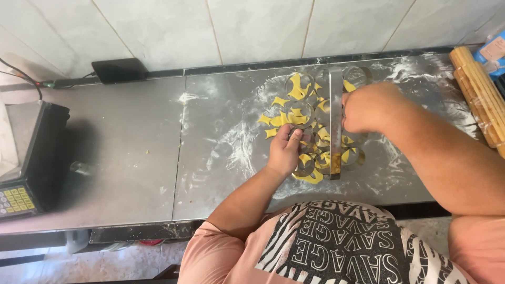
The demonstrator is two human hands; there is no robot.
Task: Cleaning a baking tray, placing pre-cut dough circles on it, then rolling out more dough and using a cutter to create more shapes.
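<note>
my left hand (285, 150) pinches a metal ring cutter (299, 134) on the yellow dough (298, 90). my right hand (365, 108) is curled closed on the cutter's long metal bar (335, 121), beside my left fingers. flour (236, 142) lies around on the steel table (126, 158).

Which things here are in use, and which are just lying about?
In use:
left hand
right hand
multi-ring metal cutter frame
yellow dough sheet
floured steel table

Lying about:
black weighing scale
wooden rolling pin
dark phone
</note>
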